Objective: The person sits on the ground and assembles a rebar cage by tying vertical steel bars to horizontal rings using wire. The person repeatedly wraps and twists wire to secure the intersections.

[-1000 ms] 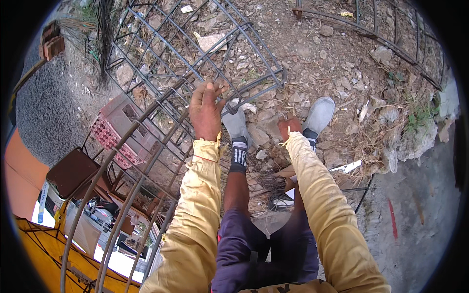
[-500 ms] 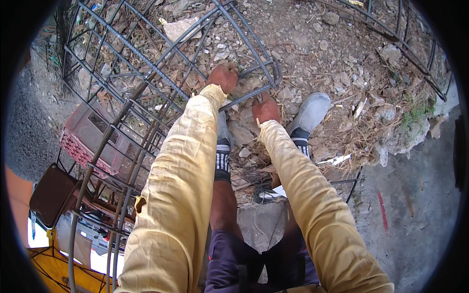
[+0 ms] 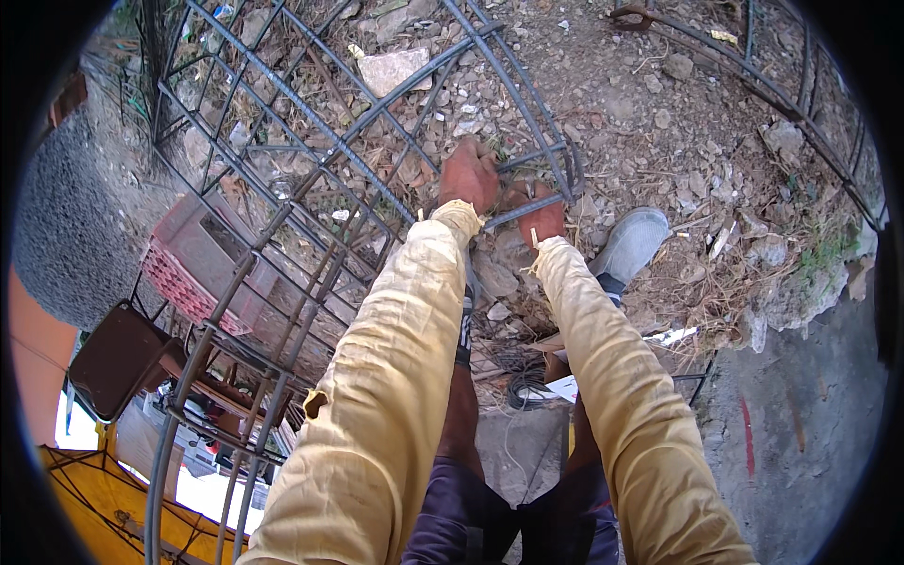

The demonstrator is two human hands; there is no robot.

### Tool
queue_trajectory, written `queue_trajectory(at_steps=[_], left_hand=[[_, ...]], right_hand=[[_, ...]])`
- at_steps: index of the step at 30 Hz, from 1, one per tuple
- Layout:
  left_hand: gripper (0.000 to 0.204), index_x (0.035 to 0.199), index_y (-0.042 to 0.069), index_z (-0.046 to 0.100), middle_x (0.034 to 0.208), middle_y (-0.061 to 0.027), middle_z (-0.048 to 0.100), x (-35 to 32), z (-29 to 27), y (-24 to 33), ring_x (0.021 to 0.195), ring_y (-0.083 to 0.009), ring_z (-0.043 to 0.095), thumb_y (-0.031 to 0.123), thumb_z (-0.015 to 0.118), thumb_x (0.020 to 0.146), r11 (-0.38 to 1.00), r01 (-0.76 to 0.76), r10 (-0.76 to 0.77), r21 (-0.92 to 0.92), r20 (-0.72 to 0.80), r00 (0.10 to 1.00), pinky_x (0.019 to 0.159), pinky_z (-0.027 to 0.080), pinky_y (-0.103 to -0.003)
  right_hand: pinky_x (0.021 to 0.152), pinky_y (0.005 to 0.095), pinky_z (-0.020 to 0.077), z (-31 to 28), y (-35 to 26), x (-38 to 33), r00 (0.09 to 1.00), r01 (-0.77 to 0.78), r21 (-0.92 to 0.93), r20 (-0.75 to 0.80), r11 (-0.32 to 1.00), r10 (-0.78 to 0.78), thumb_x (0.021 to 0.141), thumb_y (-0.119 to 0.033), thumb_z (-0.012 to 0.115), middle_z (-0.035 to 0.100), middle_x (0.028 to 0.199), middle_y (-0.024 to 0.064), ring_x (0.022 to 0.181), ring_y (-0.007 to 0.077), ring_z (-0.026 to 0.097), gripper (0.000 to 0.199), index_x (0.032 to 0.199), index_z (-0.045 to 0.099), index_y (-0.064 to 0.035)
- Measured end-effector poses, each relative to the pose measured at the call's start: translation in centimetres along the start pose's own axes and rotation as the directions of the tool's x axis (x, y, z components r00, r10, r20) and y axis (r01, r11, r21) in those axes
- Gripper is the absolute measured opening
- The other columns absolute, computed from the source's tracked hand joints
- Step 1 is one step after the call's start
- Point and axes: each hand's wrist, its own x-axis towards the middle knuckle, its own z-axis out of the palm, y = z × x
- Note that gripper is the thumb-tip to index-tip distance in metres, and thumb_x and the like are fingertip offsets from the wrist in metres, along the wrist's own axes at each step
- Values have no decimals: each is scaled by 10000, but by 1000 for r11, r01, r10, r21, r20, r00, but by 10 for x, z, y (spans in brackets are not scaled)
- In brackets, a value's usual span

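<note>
A steel rebar cage (image 3: 350, 160), with long ribbed bars and bent square ties, reaches from the left to in front of my feet. My left hand (image 3: 469, 177) is closed at its near right end, where a tie's bar runs up against the fingers. Just right of it, my right hand (image 3: 539, 215) is closed too, partly behind the tie's lower bar (image 3: 524, 211). A small dark metal piece shows at its fingers, too little to name. Both arms wear long yellow cloth sleeves, the left with a hole.
Rubble and dry grass cover the ground around my grey shoe (image 3: 633, 247). A red-pink crate (image 3: 202, 273) and a brown chair (image 3: 115, 363) stand beyond the cage at left. Wire coils (image 3: 527, 388) lie between my legs. More rebar (image 3: 744, 66) is at upper right, concrete (image 3: 782, 405) at lower right.
The whole view has shifted, so cage, hands and ground appear further right and slightly lower. My hands have come closer together at the tie, both still closed.
</note>
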Motion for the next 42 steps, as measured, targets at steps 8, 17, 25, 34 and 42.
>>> queue_trajectory(at_steps=[8,17,25,34,42], left_hand=[[179,1006,50,636,907,-190,685,-1,-20,11,867,-362,669,165,596,875,956,-243,167,166,375,912,770,507,-428],[324,1165,0,610,1102,-161,679,15,-28,3,995,-240,658,139,630,873,994,-105,101,-16,470,877,883,504,-346],[388,1221,-25,562,996,-108,695,38,-11,-14,896,-168,652,71,673,862,929,205,-1,-309,551,835,822,505,-285],[322,1138,79,672,1025,-149,695,31,-1,-26,949,-265,659,263,676,874,998,-58,53,-4,483,874,856,491,-372],[308,1086,33,668,915,-161,691,32,2,-24,851,-270,665,284,613,917,976,-214,171,39,472,865,794,492,-384]], right_hand=[[709,394,485,-3,-13,-5,995,87,79,34,993,-89,852,-240,642,673,882,179,800,276,645,264,962,695,-5],[903,409,489,-1,-17,-21,983,113,39,143,993,-118,946,-247,561,658,1128,181,1038,357,621,300,1169,657,-71],[467,258,403,3,11,-32,983,-68,429,183,901,-13,909,-255,663,553,717,3,556,101,484,321,1175,657,-77],[476,269,418,-15,-57,-62,762,-639,626,431,447,484,892,-241,660,576,707,28,563,109,532,185,938,620,-66],[524,269,441,-40,-88,-57,789,-614,675,512,409,340,934,-361,630,597,843,23,692,140,581,321,1154,605,-128]])
